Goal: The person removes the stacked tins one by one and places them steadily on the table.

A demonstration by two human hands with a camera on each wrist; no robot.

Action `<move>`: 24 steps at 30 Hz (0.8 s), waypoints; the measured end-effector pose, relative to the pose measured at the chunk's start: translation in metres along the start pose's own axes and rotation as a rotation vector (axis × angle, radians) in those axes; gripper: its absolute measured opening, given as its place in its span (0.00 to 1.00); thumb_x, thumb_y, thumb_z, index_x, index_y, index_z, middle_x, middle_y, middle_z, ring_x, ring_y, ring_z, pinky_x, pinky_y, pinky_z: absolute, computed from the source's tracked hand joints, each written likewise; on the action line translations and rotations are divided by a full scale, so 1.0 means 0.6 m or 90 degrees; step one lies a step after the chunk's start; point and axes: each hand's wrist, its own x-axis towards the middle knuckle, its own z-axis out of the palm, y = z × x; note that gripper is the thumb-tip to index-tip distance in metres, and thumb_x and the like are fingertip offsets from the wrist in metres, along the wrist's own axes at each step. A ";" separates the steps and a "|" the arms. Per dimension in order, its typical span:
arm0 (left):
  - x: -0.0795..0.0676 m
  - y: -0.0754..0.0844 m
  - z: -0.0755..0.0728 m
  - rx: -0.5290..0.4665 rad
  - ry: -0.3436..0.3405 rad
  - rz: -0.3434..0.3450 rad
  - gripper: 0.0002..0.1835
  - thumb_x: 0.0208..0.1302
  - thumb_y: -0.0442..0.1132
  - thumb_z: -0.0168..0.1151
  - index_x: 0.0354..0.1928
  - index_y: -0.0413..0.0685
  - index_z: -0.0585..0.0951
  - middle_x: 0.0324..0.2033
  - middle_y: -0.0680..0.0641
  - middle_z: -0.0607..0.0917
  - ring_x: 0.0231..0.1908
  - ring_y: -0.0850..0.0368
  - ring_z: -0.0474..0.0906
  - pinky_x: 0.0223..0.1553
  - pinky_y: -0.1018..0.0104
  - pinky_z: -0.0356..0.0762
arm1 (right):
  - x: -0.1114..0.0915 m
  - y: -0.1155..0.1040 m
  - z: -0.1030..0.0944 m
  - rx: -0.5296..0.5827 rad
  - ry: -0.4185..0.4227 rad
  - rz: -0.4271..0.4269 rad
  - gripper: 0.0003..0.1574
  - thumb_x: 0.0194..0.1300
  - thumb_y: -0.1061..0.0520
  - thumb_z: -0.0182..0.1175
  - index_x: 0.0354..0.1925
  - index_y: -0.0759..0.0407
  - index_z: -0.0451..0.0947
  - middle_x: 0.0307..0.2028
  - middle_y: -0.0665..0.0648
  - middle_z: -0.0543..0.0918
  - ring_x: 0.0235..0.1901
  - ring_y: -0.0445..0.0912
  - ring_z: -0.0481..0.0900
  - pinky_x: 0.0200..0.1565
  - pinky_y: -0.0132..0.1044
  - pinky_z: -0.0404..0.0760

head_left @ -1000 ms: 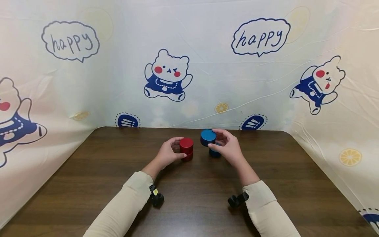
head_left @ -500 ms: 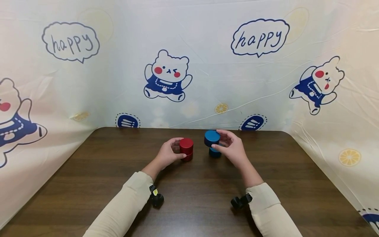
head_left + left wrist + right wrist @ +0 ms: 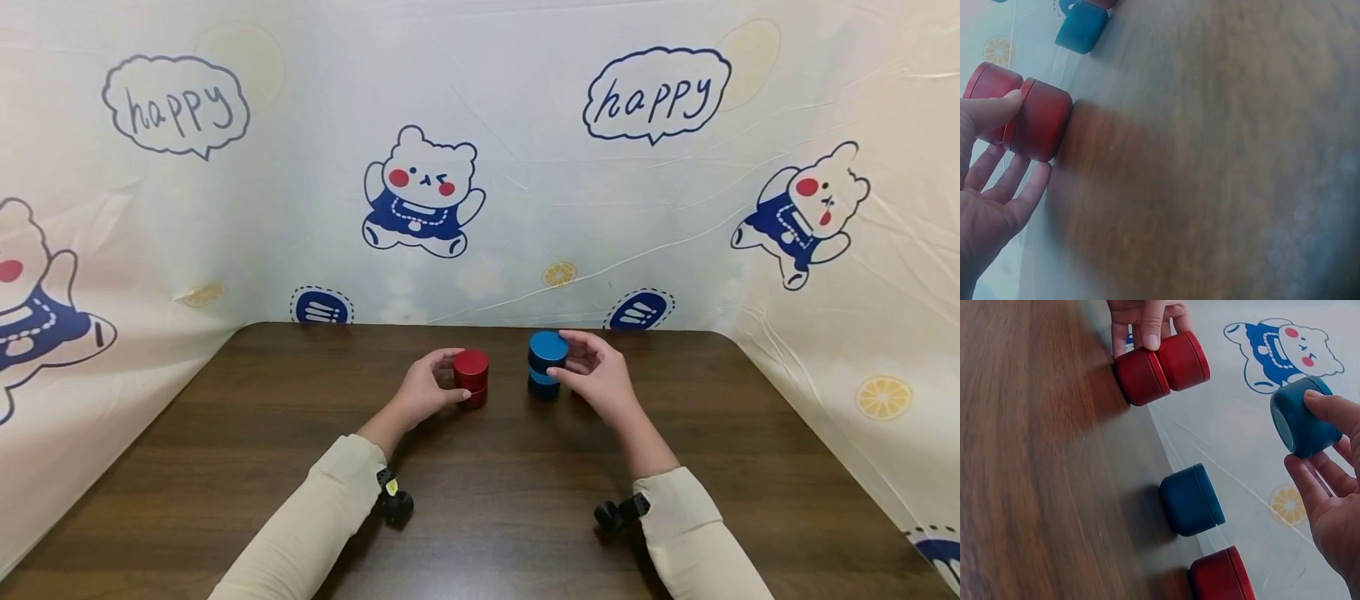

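Note:
Two small red lidded tins, an upper (image 3: 471,371) and a lower (image 3: 474,400), stand stacked on the table. My left hand (image 3: 423,390) holds this stack from the left, its thumb near the seam between the tins. In the air, my right hand (image 3: 600,379) grips a blue tin (image 3: 548,348) between thumb and fingers. Beneath it, a second blue tin (image 3: 543,386) stands on the table. The right wrist view shows a gap between the held blue tin (image 3: 1304,419) and the standing one (image 3: 1191,501).
Another red tin (image 3: 1222,575) stands beyond the standing blue tin in the right wrist view; in the head view it is hidden. The brown wooden table (image 3: 480,517) ends at a printed cloth backdrop (image 3: 525,167) with bears.
My right hand has moved to the right with the blue tin, from left of the standing blue tin to over it. The left hand and the red stack stay in place.

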 end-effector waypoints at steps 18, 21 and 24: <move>0.000 0.002 0.000 0.011 0.004 0.000 0.37 0.51 0.30 0.75 0.64 0.50 0.72 0.57 0.45 0.79 0.55 0.46 0.76 0.56 0.49 0.75 | -0.009 0.002 -0.024 0.014 0.016 0.025 0.36 0.56 0.60 0.73 0.61 0.58 0.73 0.55 0.61 0.78 0.55 0.52 0.77 0.51 0.32 0.78; 0.000 0.001 0.000 0.011 0.003 -0.001 0.37 0.51 0.30 0.75 0.64 0.50 0.72 0.57 0.45 0.79 0.55 0.47 0.76 0.56 0.50 0.76 | -0.008 0.006 -0.029 0.019 0.019 0.040 0.36 0.56 0.61 0.72 0.62 0.59 0.72 0.55 0.62 0.77 0.55 0.52 0.77 0.51 0.30 0.78; 0.000 0.001 0.001 0.010 0.002 0.000 0.37 0.51 0.30 0.75 0.64 0.50 0.72 0.57 0.45 0.79 0.55 0.47 0.76 0.56 0.50 0.76 | -0.007 0.009 -0.034 0.024 0.022 0.049 0.36 0.57 0.63 0.71 0.63 0.61 0.71 0.56 0.63 0.77 0.56 0.53 0.76 0.52 0.30 0.77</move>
